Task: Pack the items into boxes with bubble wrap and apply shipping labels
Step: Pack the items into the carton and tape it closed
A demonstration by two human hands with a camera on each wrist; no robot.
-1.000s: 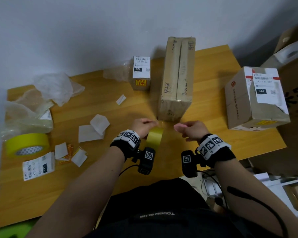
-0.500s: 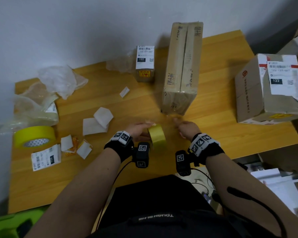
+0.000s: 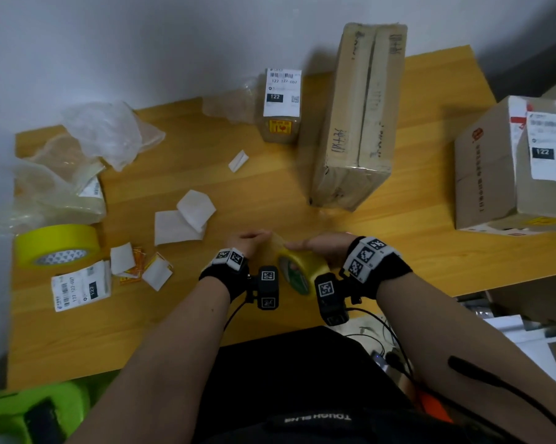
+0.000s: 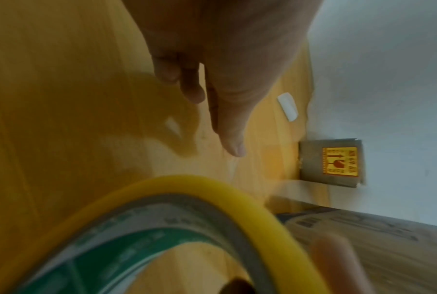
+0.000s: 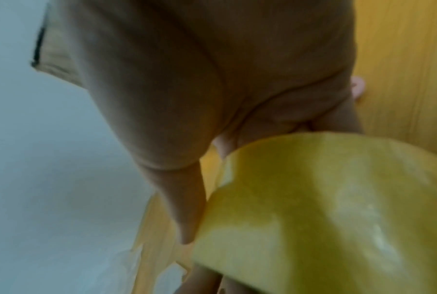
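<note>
A long cardboard box [image 3: 360, 113], its seam taped, lies flat near the tabletop's [image 3: 206, 315] far edge. A small labelled box [image 3: 280, 105] stands just to its left. A larger labelled carton [image 3: 507, 168] sits at the right edge. A yellow tape roll [image 3: 299, 270] stands on edge near the front edge, a strip partly pulled off.

The tape roll [image 3: 299, 270] between the hands is translucent yellow with a green-and-white printed core, and the bigger roll [image 3: 57, 248] at the left is brighter yellow with a white patterned core. The table [image 3: 430, 251] is honey-coloured wood grain under brown boxes, the long box [image 3: 357, 123] marked in black handwriting, the small box [image 3: 280, 105] bearing a white barcode label and a yellow-and-red sticker. White paper scraps [image 3: 183, 217] lie about, and both wrists carry black bands [image 3: 376, 267] with black-and-white square markers.
</note>
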